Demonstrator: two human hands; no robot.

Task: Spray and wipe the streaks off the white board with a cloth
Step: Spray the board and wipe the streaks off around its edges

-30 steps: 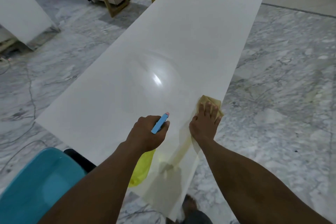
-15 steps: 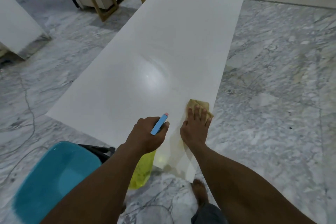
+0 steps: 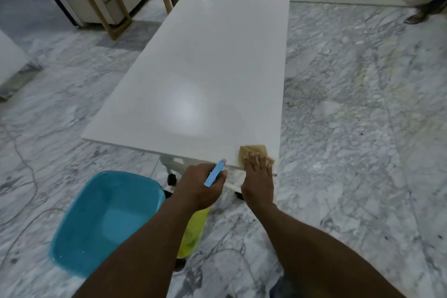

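Now R hand (image 3: 257,178) flat, fingers (image 3: 253,160) straight on cloth (image 3: 251,150); L hand (image 3: 200,186) grips spray bottle (image 3: 194,232).

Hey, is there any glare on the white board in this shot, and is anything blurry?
Head view: a soft glare patch sits midway on the white board, brighter sheen at its far end; the right hand and cloth look slightly soft.

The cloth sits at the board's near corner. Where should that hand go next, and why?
Probably slide the right hand and the cloth leftward along the near edge of the white board. The cloth lies at the near right corner, so nearly all the surface is left of it and beyond. The left hand grips the spray bottle.
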